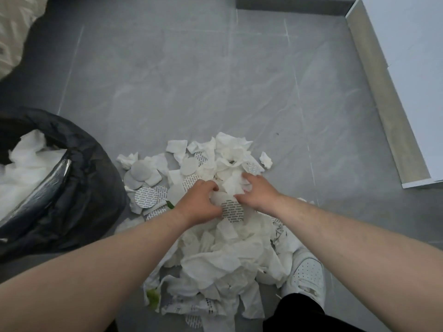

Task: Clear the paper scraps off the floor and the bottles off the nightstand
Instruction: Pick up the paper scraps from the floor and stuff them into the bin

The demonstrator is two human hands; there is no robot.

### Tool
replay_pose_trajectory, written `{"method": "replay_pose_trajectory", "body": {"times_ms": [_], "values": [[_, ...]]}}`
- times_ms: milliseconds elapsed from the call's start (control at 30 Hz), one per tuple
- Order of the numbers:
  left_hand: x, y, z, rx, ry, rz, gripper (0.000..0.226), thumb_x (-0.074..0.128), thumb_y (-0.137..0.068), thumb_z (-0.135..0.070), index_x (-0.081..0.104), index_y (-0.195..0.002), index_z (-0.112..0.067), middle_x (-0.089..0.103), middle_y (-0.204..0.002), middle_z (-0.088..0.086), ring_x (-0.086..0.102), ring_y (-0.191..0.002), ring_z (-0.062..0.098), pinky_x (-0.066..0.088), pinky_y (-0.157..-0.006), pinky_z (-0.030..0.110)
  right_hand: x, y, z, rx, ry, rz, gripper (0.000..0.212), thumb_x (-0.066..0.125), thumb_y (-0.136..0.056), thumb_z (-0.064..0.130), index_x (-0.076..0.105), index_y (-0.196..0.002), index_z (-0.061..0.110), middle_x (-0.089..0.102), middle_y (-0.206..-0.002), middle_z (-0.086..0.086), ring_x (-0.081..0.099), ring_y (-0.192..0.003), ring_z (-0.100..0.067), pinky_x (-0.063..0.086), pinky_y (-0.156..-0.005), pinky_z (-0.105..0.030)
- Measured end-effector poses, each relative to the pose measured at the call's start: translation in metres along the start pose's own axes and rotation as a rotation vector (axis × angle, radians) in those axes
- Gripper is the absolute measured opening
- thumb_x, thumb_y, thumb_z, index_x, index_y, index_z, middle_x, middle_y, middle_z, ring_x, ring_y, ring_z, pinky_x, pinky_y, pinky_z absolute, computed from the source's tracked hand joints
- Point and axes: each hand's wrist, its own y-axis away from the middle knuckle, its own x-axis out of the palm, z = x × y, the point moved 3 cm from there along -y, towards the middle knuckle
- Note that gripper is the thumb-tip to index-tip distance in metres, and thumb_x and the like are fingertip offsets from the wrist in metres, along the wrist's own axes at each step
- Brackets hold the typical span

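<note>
A heap of white paper scraps [223, 255], crumpled tissues and round printed discs lies on the grey tiled floor, straight below me. My left hand [200, 203] is in the middle of the heap, fingers curled round scraps. My right hand [255, 189] is just beside it, its fingers curled into the paper too. A printed disc [231, 210] shows between the two hands. No bottles or nightstand are in view.
A bin with a black liner [79, 188] stands at the left, with white paper inside it. My white shoe [304, 274] is at the heap's lower right edge. White furniture with a wooden edge [383, 97] runs along the right. Bedding [14, 32] shows at the upper left.
</note>
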Motion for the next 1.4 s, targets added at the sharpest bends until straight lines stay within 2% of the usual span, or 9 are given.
{"method": "replay_pose_trajectory", "body": {"times_ms": [100,200,333,500,700,867,1133,1267,1400], "values": [[0.014,0.006,0.000,-0.037,0.001,0.061,0.084,0.080,-0.063,-0.042,0.042,-0.135,-0.022,0.037,-0.135,0.002,0.041,-0.125,0.018,0.033,-0.106,0.029,0.012,0.007,-0.001,0.018,-0.030,-0.041,0.073,0.075,-0.074,0.025,0.041,-0.138,0.016,0.049,-0.131,-0.008,0.058,-0.107,-0.024,0.045,-0.079,-0.025],[0.022,0.009,0.004,-0.050,-0.028,0.016,0.063,0.080,-0.068,-0.032,0.053,-0.123,-0.020,0.045,-0.126,0.003,0.047,-0.117,0.020,0.038,-0.100,0.029,0.016,0.012,-0.005,0.053,-0.036,0.003,0.053,0.068,-0.077,0.014,0.048,-0.127,0.017,0.049,-0.112,-0.002,0.059,-0.085,-0.022,0.045,-0.059,-0.026],[0.011,0.012,-0.003,-0.031,0.044,0.019,0.023,0.075,-0.071,-0.018,0.064,-0.092,-0.020,0.062,-0.097,0.000,0.060,-0.091,0.018,0.041,-0.073,0.023,-0.002,0.013,-0.005,0.004,-0.064,-0.040,0.020,0.052,-0.081,0.002,0.061,-0.094,0.015,0.062,-0.091,-0.004,0.058,-0.085,-0.023,0.044,-0.064,-0.027],[-0.034,0.010,-0.017,-0.024,0.073,0.070,0.018,0.076,-0.069,-0.014,0.065,-0.083,-0.014,0.069,-0.083,0.000,0.066,-0.077,0.016,0.052,-0.066,0.027,-0.049,0.019,0.011,0.000,-0.028,-0.058,0.017,0.051,-0.081,0.001,0.053,-0.069,0.014,0.052,-0.069,-0.003,0.050,-0.063,-0.018,0.034,-0.054,-0.027],[-0.120,0.026,-0.061,0.010,0.116,0.034,0.021,0.079,-0.070,-0.014,0.067,-0.087,-0.013,0.070,-0.078,-0.002,0.063,-0.064,0.009,0.047,-0.051,0.013,-0.099,0.059,0.069,-0.151,0.097,-0.037,0.025,0.056,-0.085,0.011,0.045,-0.063,0.015,0.046,-0.062,0.000,0.040,-0.055,-0.012,0.029,-0.049,-0.026],[-0.193,0.077,-0.074,0.016,0.219,-0.025,0.025,0.082,-0.069,-0.017,0.066,-0.089,-0.015,0.072,-0.083,0.003,0.068,-0.072,0.015,0.055,-0.063,0.026,-0.114,0.095,0.128,-0.246,0.071,-0.098,0.008,0.054,-0.084,0.009,0.056,-0.077,0.005,0.049,-0.070,-0.005,0.043,-0.062,-0.016,0.030,-0.051,-0.028],[-0.280,0.174,0.025,-0.054,0.664,-0.407,0.016,0.074,-0.075,-0.003,0.065,-0.084,-0.011,0.071,-0.077,0.008,0.066,-0.069,0.022,0.053,-0.064,0.031,-0.072,0.122,0.208,-0.306,-0.052,-0.026,0.014,0.054,-0.078,0.001,0.065,-0.076,0.011,0.066,-0.069,-0.006,0.056,-0.058,-0.013,0.041,-0.055,-0.025],[-0.309,0.198,0.114,-0.233,0.601,-0.740,0.008,0.070,-0.082,-0.022,0.065,-0.088,-0.018,0.072,-0.082,0.007,0.065,-0.073,0.022,0.053,-0.069,0.040,-0.047,0.122,0.240,-0.344,0.020,0.022,0.013,0.056,-0.080,0.003,0.067,-0.079,0.010,0.069,-0.070,-0.009,0.057,-0.054,-0.009,0.041,-0.049,-0.021],[-0.308,0.182,0.171,-0.378,0.316,-0.820,0.022,0.053,-0.091,-0.026,0.058,-0.090,-0.005,0.061,-0.087,0.006,0.055,-0.081,0.024,0.040,-0.069,0.035,-0.029,0.120,0.265,-0.341,0.049,0.058,0.016,0.055,-0.081,0.002,0.069,-0.081,0.010,0.070,-0.071,-0.012,0.055,-0.051,-0.008,0.040,-0.048,-0.020]]}}
